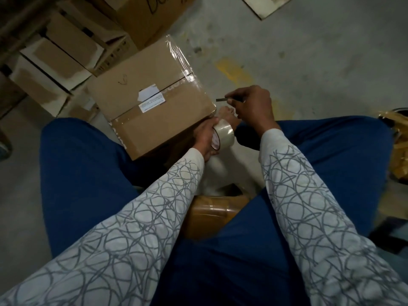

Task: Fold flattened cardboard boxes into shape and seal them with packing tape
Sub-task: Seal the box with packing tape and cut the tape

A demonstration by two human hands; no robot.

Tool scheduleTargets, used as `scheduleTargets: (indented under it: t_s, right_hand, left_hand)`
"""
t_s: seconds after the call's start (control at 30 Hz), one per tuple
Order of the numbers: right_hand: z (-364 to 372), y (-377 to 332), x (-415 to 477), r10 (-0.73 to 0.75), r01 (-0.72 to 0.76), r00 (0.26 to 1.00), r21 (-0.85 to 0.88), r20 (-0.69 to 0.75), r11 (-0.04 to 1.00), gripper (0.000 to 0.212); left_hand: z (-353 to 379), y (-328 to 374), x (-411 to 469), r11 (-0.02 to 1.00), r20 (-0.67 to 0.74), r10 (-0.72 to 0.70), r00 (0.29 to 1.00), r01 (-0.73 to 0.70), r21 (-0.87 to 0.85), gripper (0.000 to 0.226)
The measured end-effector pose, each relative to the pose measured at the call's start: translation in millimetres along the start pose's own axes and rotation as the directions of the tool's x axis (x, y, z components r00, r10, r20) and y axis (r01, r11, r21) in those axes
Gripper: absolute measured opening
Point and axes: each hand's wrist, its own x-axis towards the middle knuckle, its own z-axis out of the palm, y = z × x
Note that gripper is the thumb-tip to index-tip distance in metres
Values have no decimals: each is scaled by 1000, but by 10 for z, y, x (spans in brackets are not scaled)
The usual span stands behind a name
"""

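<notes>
Cardboard box (159, 115) sits on the floor (309, 62) just beyond my left hand (205, 141), which grips a clear tape roll (224, 134). I see my right hand (254, 107), near the box's right edge, pinching a small blade (221, 99).

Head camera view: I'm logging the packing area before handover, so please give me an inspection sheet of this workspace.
Surface: grey concrete floor, stained, with a yellow paint mark.
Job's things: folded cardboard box, clear tape along its far edge; clear tape roll; small blade.
Clutter: brown tape roll between the knees; crumpled brown scraps at the right edge.
Hands: left hand grips the clear tape roll; right hand pinches the blade.
Cables: nothing seen.
Surroundings: stacked boxes at left; flat cardboard at top.
</notes>
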Motion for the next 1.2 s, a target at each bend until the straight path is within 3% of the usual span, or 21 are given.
scheduleTargets:
  t_s: [0.43,0.7,0.83,0.97,1.03,1.13,1.2]
  right_hand:
    - [131,4,-5,-68,69,998,-196,9,978,19]
    - [304,64,-12,-152,171,985,-398,81,901,14]
    - [355,217,-107,-74,91,996,-469,55,878,19]
    - [219,191,-43,58,-94,990,-290,-132,953,23]
    - [166,105,27,60,-89,981,-157,-182,984,25]
    - [227,-38,9,7,2,999,268,-32,963,16]
    - [352,-46,-3,-59,22,993,326,105,945,15]
  left_hand:
    - [29,-9,-82,995,94,-93,991,96,-24,48]
    - [-30,-86,-134,991,112,-134,985,136,-14,48]
    - [-61,-52,-112,994,88,-111,990,109,33,50]
    - [-98,36,-75,994,91,-94,991,87,73,47]
    - [-134,80,-37,988,71,-98,993,88,128,47]
    - [-195,101,44,975,56,-56,997,43,217,41]
    - [-234,129,91,968,72,18,997,-36,248,35]
